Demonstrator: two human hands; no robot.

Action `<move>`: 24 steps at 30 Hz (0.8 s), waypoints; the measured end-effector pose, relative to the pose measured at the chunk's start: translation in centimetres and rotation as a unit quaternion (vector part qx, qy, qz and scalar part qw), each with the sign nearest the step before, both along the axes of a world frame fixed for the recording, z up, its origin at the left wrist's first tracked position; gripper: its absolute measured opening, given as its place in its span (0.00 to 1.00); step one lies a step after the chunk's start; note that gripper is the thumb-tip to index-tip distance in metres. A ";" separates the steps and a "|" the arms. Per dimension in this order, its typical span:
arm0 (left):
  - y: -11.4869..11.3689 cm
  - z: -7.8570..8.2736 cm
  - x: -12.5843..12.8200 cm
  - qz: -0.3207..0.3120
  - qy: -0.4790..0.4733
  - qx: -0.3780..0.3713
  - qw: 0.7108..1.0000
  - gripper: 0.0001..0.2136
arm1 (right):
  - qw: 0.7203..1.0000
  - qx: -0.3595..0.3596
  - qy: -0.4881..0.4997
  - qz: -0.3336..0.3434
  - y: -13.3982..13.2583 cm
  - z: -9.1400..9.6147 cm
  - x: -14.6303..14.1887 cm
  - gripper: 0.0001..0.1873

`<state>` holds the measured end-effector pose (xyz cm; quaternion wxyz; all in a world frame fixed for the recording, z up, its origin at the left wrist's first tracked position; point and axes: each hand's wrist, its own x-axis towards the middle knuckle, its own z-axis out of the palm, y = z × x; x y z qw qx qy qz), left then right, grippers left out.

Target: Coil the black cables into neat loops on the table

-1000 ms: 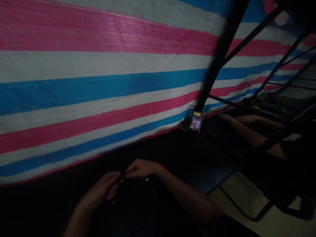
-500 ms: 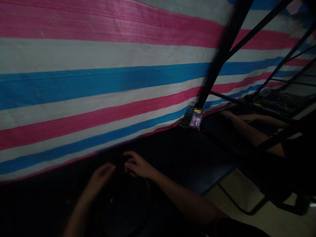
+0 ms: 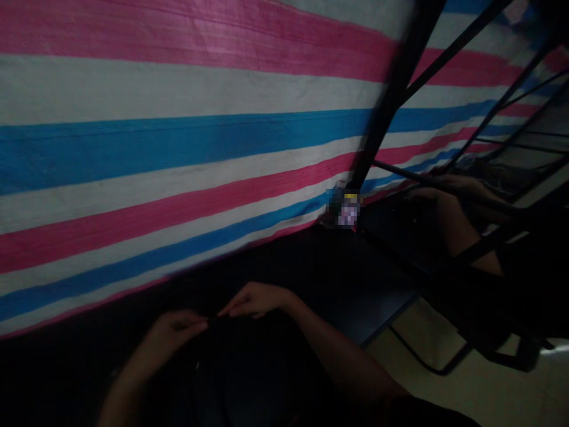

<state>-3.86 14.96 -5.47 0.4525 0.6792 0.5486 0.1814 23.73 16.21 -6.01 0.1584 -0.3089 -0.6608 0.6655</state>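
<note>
Striped pink, white and blue tarp (image 3: 178, 148) hangs behind a dark surface (image 3: 355, 284). Near its front edge the left hand (image 3: 175, 329) and right hand (image 3: 255, 299) meet fingertip to fingertip, fingers pinched together on something thin and dark (image 3: 212, 317), too dim to identify. Another person's arm (image 3: 453, 228) rests farther right.

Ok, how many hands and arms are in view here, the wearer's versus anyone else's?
Wearer's hands: 2, left hand and right hand, fingertips pinched on something dark between them
Co-worker's arm: 1 clearly visible
Total: 3
</note>
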 end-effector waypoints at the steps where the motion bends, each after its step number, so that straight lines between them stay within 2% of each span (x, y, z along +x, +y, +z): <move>1: -0.1 0.2 -0.3 -0.007 0.003 -0.011 1.000 0.17 | 1.000 -0.011 0.001 0.024 0.1 0.2 0.4 0.24; 4: -0.2 0.6 -1.7 -0.009 0.006 -0.030 0.999 0.17 | 0.997 -0.039 0.016 0.058 0.5 0.1 1.3 0.26; 9: -0.1 0.3 -3.2 -0.030 -0.003 -0.050 0.998 0.19 | 0.994 -0.079 0.022 0.069 0.9 -0.8 1.9 0.27; 12: -0.1 -0.1 -2.9 -0.061 -0.016 -0.068 0.996 0.22 | 0.993 -0.092 0.029 0.073 1.0 -1.5 1.9 0.28; 16: -0.8 -0.6 -2.3 -0.133 -0.017 -0.157 0.978 0.23 | 0.987 -0.118 0.038 0.106 1.0 -2.0 1.6 0.27; 22: -1.7 -0.5 -2.0 -0.166 -0.009 -0.207 0.964 0.19 | 0.968 -0.135 0.006 0.211 0.9 -1.8 1.3 0.26; 24: -1.7 -0.1 -1.9 -0.171 -0.021 -0.217 0.961 0.21 | 0.973 -0.131 0.022 0.189 1.0 -1.6 1.7 0.25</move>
